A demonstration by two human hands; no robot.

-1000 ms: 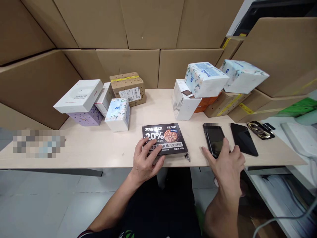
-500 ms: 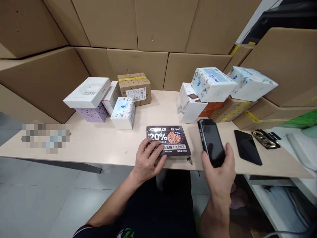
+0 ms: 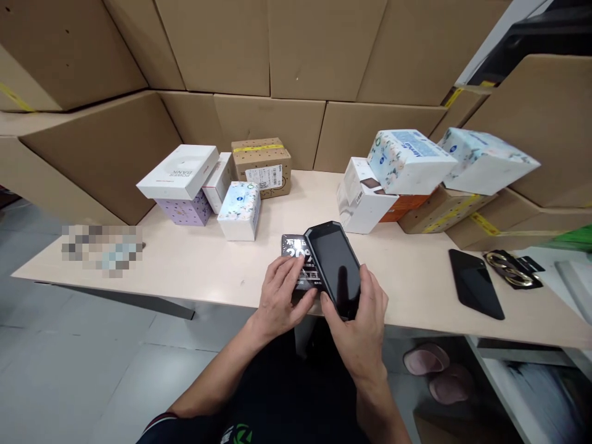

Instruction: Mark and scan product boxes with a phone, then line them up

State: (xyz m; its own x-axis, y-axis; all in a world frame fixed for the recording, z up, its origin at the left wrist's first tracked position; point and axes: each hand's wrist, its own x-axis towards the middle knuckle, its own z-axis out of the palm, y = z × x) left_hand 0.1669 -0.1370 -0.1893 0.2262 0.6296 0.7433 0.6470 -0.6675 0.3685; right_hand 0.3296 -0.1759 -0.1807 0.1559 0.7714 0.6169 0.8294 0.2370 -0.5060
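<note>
In the head view my right hand [image 3: 359, 333] grips a black rugged phone [image 3: 333, 262], thumb on the near left edge and fingers on the right. It is tilted above a black biscuit box [image 3: 292, 245] with white print and hides its right part. My left hand [image 3: 282, 293] rests on the left near part of that box, fingers stretched over its top and thumb near its front edge. The box lies flat near the table's front edge.
At the back left stand a white power bank box [image 3: 180, 171], a purple box [image 3: 187, 211], a floral box [image 3: 239, 209] and a taped carton [image 3: 262, 166]. More boxes [image 3: 409, 160] are stacked back right. A dark phone-like slab [image 3: 475, 283] lies right, beside gold-coloured rings [image 3: 511, 269].
My right hand has brought the phone left, from beside the biscuit box to over its right part. My left hand stays on the box. The whole view has shifted slightly.
</note>
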